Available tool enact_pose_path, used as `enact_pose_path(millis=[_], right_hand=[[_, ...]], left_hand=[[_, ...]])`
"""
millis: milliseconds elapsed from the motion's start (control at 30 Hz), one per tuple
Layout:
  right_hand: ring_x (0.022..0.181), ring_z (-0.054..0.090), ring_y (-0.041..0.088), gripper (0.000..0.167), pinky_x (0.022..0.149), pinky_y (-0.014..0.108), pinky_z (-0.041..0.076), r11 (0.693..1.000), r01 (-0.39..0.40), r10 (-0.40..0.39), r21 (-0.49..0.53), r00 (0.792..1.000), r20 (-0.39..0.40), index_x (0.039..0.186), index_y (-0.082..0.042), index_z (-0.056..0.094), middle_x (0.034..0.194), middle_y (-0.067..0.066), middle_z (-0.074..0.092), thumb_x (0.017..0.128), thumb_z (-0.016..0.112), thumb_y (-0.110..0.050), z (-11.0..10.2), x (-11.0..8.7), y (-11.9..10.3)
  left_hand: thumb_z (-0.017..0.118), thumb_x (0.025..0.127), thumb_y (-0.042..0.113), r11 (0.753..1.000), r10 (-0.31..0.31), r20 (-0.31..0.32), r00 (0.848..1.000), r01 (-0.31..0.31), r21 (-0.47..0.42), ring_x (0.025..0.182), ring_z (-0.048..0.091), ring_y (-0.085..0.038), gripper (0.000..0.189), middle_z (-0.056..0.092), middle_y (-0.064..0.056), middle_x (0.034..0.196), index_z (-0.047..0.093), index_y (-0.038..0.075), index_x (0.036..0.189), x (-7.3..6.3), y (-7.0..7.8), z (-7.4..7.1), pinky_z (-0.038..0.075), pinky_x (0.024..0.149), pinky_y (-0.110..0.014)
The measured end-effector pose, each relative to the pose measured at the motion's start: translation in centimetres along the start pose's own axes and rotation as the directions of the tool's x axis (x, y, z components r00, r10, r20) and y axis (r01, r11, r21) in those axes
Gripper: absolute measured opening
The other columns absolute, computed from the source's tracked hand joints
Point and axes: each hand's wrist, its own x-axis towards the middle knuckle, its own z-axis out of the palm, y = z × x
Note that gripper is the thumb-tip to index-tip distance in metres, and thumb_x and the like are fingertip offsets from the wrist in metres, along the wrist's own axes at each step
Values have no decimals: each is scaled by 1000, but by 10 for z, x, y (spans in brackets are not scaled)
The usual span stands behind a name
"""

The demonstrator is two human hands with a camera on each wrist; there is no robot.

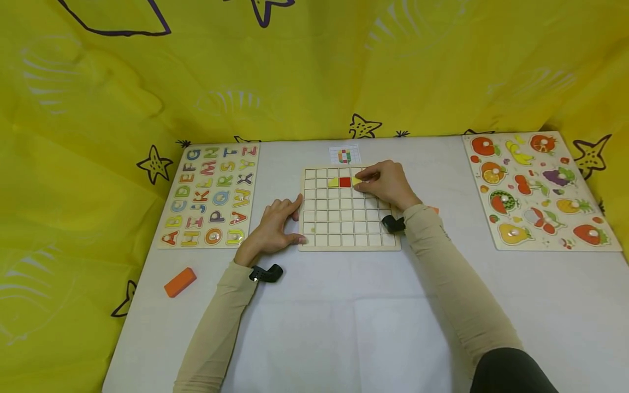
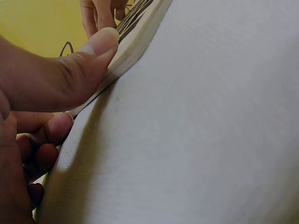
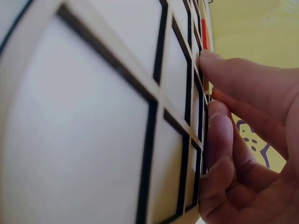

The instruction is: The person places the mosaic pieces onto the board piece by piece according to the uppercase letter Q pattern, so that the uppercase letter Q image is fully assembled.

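Observation:
A wooden grid board (image 1: 350,248) lies on the white table, with a red square tile (image 1: 345,182) and a yellow tile (image 1: 333,182) side by side in an upper row. My right hand (image 1: 387,183) pinches another yellow tile (image 1: 357,180) between thumb and fingers, just right of the red one; the fingers partly hide it. At the board's left edge rests my left hand (image 1: 276,225), thumb at the near corner and index finger farther up the side. In the left wrist view, the thumb (image 2: 100,44) lies against the board's edge with the other fingers bent beside it.
A card with a coloured grid pattern (image 1: 345,155) lies beyond the board. To the left is an alphabet puzzle (image 1: 206,196), with an orange block (image 1: 180,282) nearer. A fruit puzzle (image 1: 540,191) lies at the right. Something orange (image 1: 434,209) shows partly behind the right wrist.

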Motion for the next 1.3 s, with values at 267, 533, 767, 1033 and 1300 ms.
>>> enact_pose_path(millis=[267,533,767,1033,1300], right_hand=[[91,62,26,31,81,35,47,999,35,-34,9,998,-49,119,-8,81,115,15,76,92,84,-23,-13,-5,13],[97,58,27,34,80,34,46,998,-62,62,9,997,-47,124,-9,79,120,16,74,96,81,-28,-37,-19,23],[96,60,28,33,79,33,47,996,-58,55,-63,998,-40,126,-7,78,115,18,75,99,77,-25,-57,-31,37],[99,67,29,35,82,33,49,990,-60,63,-128,998,21,128,-4,76,114,18,77,98,76,-23,-71,-42,52],[98,64,28,35,81,34,49,988,-60,70,-142,996,60,128,-4,75,113,17,75,99,75,-24,-74,-52,60]], left_hand=[[94,78,24,1000,-1,3,1000,1,7,102,41,-25,106,56,-4,103,35,-2,163,0,1,0,26,92,-39],[93,79,22,1000,-13,6,1000,13,3,103,41,-25,104,56,-5,103,35,-2,163,1,0,0,26,94,-39],[93,79,23,1000,-4,2,1000,4,7,102,41,-24,104,56,-4,103,36,-2,163,0,1,1,26,94,-40],[93,80,24,1000,-7,1,1000,7,13,103,41,-24,101,56,-4,103,39,-2,161,0,0,1,26,94,-40],[93,80,23,1000,-12,4,1000,12,12,103,40,-24,101,55,-4,103,39,-2,161,0,1,2,26,94,-40]])
